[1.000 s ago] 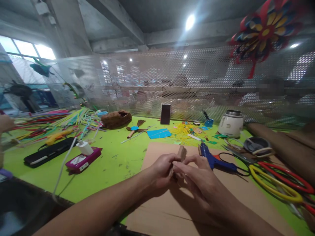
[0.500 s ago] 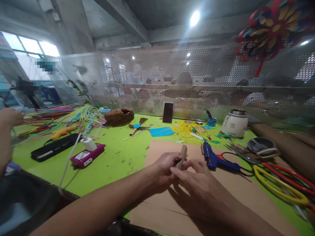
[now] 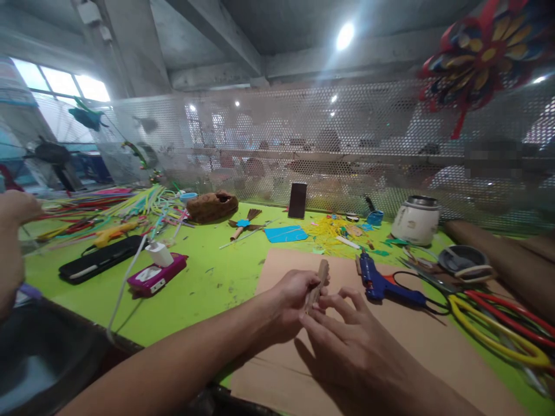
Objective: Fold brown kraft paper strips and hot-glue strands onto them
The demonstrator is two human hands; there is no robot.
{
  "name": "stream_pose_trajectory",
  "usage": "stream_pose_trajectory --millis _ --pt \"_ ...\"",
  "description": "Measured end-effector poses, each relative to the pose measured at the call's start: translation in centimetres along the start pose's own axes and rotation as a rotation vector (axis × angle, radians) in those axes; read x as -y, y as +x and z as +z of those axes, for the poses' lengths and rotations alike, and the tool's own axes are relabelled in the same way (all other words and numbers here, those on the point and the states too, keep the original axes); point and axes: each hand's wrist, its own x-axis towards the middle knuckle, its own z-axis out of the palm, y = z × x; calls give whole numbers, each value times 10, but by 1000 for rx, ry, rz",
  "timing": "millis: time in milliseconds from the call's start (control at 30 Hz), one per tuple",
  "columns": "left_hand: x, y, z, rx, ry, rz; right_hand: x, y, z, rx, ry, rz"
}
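Observation:
A narrow brown piece (image 3: 322,273), resembling a rolled strip of cardboard or paper, is held tilted above the brown cardboard sheet (image 3: 277,364). My left hand (image 3: 293,296) is closed around it, its upper end sticking out past the thumb. At the lower end, the thumb and index fingertip of my right hand (image 3: 353,332) pinch close together against the piece, while the other fingers are bent and spaced apart. My fingers partly cover the lower part. To the right of my hands lies a blue glue gun (image 3: 381,283), on the sheet.
Scissors with yellow and red handles (image 3: 498,329) lie at right, near a grey tape roll (image 3: 463,260). Behind are a white pot (image 3: 416,219), a phone (image 3: 298,200), blue sheet pieces (image 3: 286,233) and yellow shreds. A purple power strip (image 3: 158,274) and another person's arm (image 3: 13,242) are left.
My right hand has shifted slightly down and its fingers have spread a little, uncovering more of the brown piece. My left hand keeps its grip. The view has moved slightly.

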Motion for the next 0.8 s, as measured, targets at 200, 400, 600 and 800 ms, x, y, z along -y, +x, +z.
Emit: stream_pose_trajectory --millis 200,400,600,800 --pt "0 2 -4 -55 1 -2 0 0 -1 -29 -21 -21" --pt "-6 2 -8 44 -34 19 -2 -8 7 -94 5 -196" --pt "-12 -1 -6 99 -42 84 7 -8 11 -177 11 -270" --pt "-12 -8 1 145 -50 150 2 -8 13 -271 124 -106"
